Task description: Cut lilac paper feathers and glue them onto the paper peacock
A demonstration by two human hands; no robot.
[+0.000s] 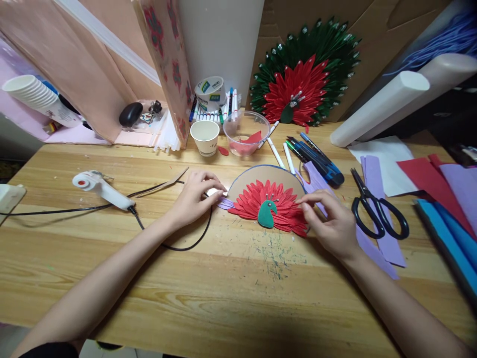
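Note:
A half-round cardboard piece [244,180] with a blue rim lies in front of me. Layered red paper petals [248,199] fan across it, with a green paper peacock body [266,215] at the lower middle. At its left end, my left hand [196,194] is closed, thumb and forefinger at a purple paper petal [225,203]; part of the grip is hidden. On the opposite side, my right hand [330,221] pinches the right edge of the peacock craft by the red petal tips.
A white glue gun [104,190] with a black cord lies at left. Black-handled scissors [378,211] rest on purple paper strips [393,248] at right. Behind are a paper cup [204,139], a clear bowl [233,127], markers [276,151] and a finished red-green peacock [298,84].

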